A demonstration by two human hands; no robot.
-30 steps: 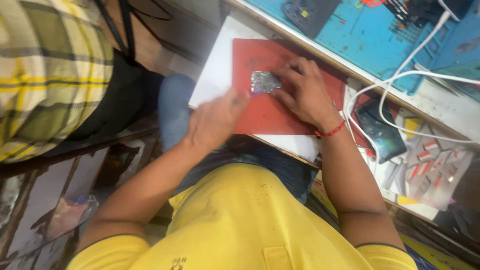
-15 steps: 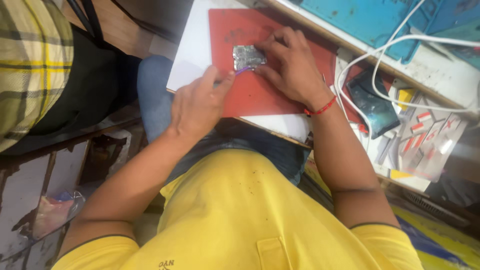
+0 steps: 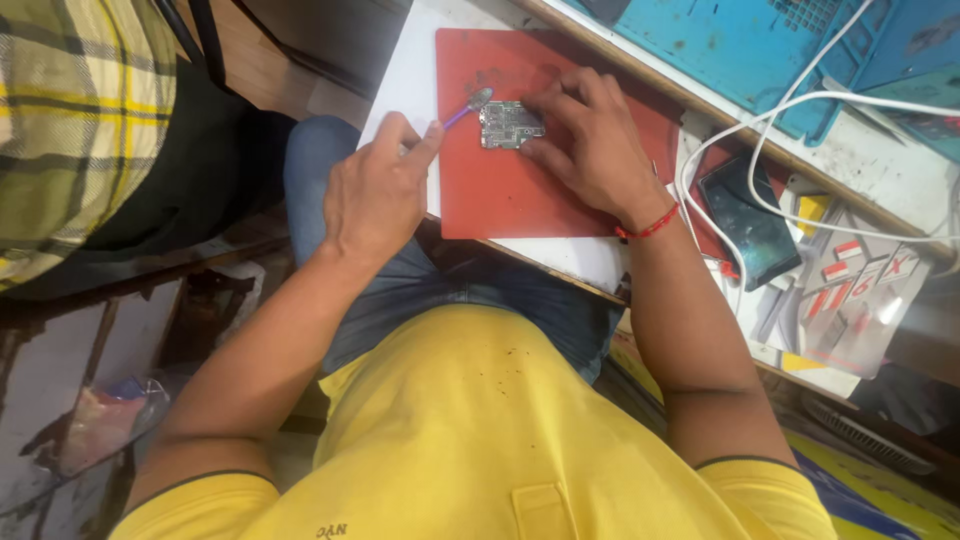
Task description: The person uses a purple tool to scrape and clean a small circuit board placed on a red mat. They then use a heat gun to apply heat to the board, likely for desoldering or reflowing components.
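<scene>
On the red mat (image 3: 520, 200), the right hand (image 3: 590, 150) pins the board (image 3: 510, 124) while the left hand (image 3: 375, 195) pinches a purple tool (image 3: 468, 106) whose tip, if it slips, could scratch components.

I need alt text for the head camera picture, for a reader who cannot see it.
A right hand steadies a small circuit board on a red mat while the left hand holds a thin purple-handled tool beside it. A dark phone and white cables lie nearby.

Small grey circuit board (image 3: 511, 124) flat on red mat; purple-handled tool (image 3: 466, 108) tip beside it.
</scene>
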